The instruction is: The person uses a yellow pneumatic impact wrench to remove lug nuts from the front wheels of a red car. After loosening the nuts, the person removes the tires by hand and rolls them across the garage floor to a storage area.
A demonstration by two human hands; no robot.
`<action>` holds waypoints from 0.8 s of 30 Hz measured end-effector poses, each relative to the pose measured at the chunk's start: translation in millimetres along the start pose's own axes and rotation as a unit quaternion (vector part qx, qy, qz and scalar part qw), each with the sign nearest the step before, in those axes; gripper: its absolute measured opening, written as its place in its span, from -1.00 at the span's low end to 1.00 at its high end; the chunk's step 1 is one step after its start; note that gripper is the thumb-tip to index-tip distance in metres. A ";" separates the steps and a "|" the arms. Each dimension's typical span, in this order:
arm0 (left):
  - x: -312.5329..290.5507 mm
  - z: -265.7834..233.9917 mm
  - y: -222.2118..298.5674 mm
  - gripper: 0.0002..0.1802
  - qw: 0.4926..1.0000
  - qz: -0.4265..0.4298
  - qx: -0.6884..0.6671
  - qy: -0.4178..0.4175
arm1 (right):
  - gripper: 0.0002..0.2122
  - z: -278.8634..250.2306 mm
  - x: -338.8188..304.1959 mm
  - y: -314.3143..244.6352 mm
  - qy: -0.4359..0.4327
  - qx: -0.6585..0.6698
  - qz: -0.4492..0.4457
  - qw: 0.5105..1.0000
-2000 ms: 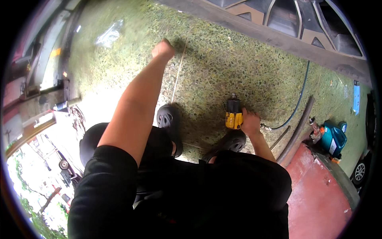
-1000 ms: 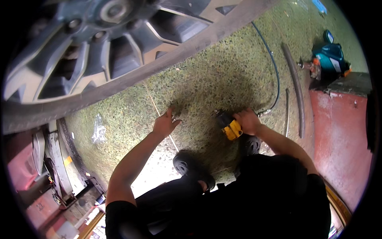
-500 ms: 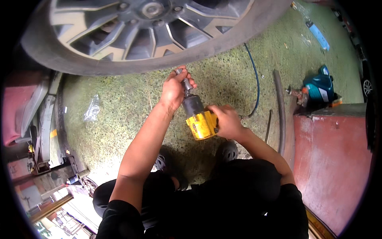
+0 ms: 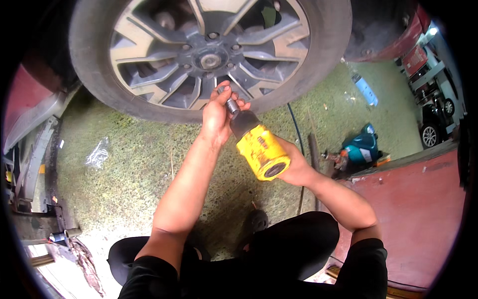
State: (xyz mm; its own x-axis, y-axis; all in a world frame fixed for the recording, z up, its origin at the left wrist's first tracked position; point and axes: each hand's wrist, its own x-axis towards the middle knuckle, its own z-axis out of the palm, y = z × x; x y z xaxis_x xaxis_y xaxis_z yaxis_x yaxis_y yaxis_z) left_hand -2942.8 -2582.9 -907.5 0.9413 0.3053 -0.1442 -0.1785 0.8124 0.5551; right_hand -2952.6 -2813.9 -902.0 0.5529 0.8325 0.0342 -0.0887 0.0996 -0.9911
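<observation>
My right hand (image 4: 295,164) grips a yellow-and-black impact wrench (image 4: 263,149), mostly from behind its body, so the trigger is hidden. The tool tilts up and left towards the wheel. A metal socket (image 4: 232,106) sits at its nose, and my left hand (image 4: 215,112) is closed round it, fingertips near its front end. Just beyond those fingertips is a wheel with a grey spoked rim (image 4: 172,82) and black tyre (image 4: 94,74). Several lug nuts (image 4: 213,35) ring the hub centre (image 4: 210,61). My left hand covers part of the lower rim.
A dark air hose (image 4: 297,124) runs over the speckled green floor at right. Farther right are a teal bottle (image 4: 361,148), a blue strip-shaped package (image 4: 366,89) and a red panel (image 4: 413,204). Clear plastic wrap (image 4: 98,153) lies on the left. Grey metal parts (image 4: 37,144) stand at far left.
The view has tipped up, showing more of the wheel. My hands have brought the impact wrench up in front of the lower rim, its rear now turned towards me.
</observation>
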 end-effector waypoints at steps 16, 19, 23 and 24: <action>14.4 -4.2 33.2 -0.55 0.994 -0.101 -0.037 -0.007 | -0.72 35.5 65.0 -4.6 0.200 -0.459 -0.091 0.861; 22.1 -7.7 44.7 -0.51 0.993 -0.097 0.000 -0.067 | -0.69 37.6 78.4 2.1 0.199 -0.511 -0.133 0.826; 41.1 -11.3 54.2 -0.56 0.990 -0.118 0.013 -0.079 | -0.70 48.0 93.4 7.5 0.219 -0.510 -0.116 0.824; 48.1 -15.6 57.6 -0.57 0.989 -0.122 0.014 -0.079 | -0.72 53.1 99.6 9.7 0.231 -0.496 -0.118 0.829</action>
State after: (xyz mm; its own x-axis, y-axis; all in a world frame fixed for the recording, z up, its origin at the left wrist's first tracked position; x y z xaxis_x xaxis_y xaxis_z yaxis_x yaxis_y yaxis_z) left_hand -2912.2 -2513.7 -895.3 0.9887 0.0183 -0.1489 0.0662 0.8376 0.5422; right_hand -2942.4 -2701.1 -901.5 0.7360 0.5337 0.4164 0.6654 -0.4570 -0.5902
